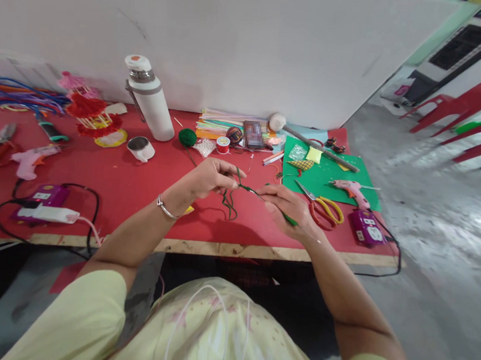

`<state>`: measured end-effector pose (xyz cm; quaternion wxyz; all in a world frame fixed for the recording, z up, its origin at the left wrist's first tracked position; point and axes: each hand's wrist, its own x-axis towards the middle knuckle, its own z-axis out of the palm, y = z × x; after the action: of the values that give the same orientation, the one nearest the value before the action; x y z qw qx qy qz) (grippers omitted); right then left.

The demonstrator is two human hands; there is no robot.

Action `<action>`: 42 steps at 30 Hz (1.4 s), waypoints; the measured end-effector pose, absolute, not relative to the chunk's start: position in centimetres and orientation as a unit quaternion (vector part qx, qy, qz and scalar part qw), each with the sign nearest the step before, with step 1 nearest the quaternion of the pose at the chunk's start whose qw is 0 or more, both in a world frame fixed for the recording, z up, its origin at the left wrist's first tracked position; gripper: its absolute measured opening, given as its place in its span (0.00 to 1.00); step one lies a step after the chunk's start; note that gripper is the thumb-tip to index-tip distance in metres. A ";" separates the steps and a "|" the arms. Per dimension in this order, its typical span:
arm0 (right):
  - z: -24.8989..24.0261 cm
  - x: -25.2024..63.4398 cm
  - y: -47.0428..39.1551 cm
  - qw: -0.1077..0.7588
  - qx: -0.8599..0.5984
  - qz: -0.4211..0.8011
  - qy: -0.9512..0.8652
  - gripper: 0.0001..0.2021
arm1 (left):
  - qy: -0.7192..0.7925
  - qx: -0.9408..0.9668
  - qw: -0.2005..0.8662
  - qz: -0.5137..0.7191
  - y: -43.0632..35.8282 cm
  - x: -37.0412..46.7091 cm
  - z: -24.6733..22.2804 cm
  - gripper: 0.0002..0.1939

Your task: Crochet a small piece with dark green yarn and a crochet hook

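In the head view, my left hand [214,177] is closed in a pinch on dark green yarn [231,204]. A strand rises over a raised finger, and a loose tail hangs below. My right hand [286,207] is wrapped round a crochet hook [289,219] with a green handle. Its thin metal shaft points left and meets the yarn at my left fingertips. From behind my left hand a strand runs back to a green yarn ball [188,137]. Exact loops on the hook are too small to make out.
Scissors [325,209] and a pink glue gun [351,192] lie to the right, near a green sheet [336,182]. A metal cup [141,149] and white flask [150,98] stand left of the yarn ball. Purple power boxes with cables sit at both sides of the red table [137,216].
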<state>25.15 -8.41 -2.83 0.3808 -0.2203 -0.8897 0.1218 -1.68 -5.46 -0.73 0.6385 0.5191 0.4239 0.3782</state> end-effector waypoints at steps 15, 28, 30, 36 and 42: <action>-3.0 24.2 -8.7 0.463 -0.278 0.267 -0.798 0.15 | 0.403 0.506 0.667 0.370 -6.0 -1.0 -0.7 0.17; -6.6 22.9 -8.3 0.498 -0.280 0.545 -0.614 0.19 | 0.377 0.495 0.688 0.372 -6.4 0.3 -1.3 0.14; -6.6 22.6 -8.5 0.499 -0.283 0.547 -0.610 0.20 | 0.380 0.488 0.692 0.372 -6.5 0.4 -1.2 0.15; -6.7 22.5 -8.8 0.504 -0.305 0.553 -0.588 0.21 | 0.367 0.410 0.742 0.383 -6.3 0.2 -1.4 0.15; -6.7 22.4 -8.6 0.533 -0.321 0.559 -0.549 0.20 | 0.342 0.393 0.765 0.379 -6.5 0.4 -2.1 0.18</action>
<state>22.42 -8.65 -6.71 0.5326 -0.3205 -0.5490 0.5587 0.42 -6.45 -2.07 0.7646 0.3932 0.3420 0.3792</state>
